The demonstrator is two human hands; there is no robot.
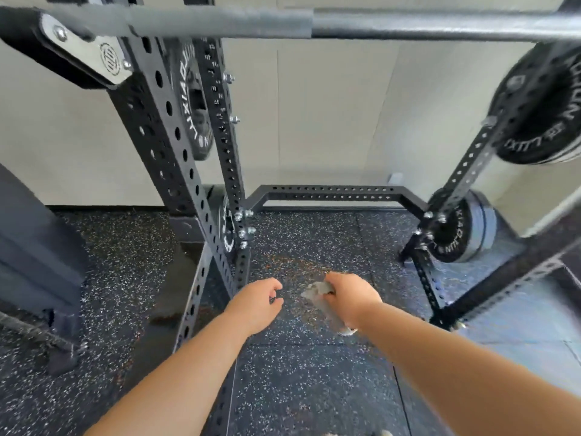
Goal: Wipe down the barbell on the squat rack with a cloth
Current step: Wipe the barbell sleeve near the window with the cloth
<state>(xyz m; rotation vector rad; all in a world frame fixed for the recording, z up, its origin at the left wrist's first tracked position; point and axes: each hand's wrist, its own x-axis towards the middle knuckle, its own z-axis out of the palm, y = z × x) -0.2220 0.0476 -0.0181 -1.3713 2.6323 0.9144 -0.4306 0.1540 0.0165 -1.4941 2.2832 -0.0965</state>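
The grey barbell (440, 28) runs across the top of the view, resting on the black squat rack (163, 146); its left part looks thicker and darker. Far below it, over the floor, my right hand (349, 297) grips a crumpled grey cloth (317, 289), with a bit of cloth showing under the wrist. My left hand (257, 302) hovers just left of the cloth with fingers loosely curled and holds nothing. Both hands are well apart from the bar.
Black weight plates (547, 102) hang on the rack's right upright, more sit low at the right (456, 231) and behind the left upright (198, 99). A perforated crossbar (330, 193) spans the rack's base by the wall. Speckled rubber flooring (298, 388) lies underfoot. A dark bench frame (34, 247) stands left.
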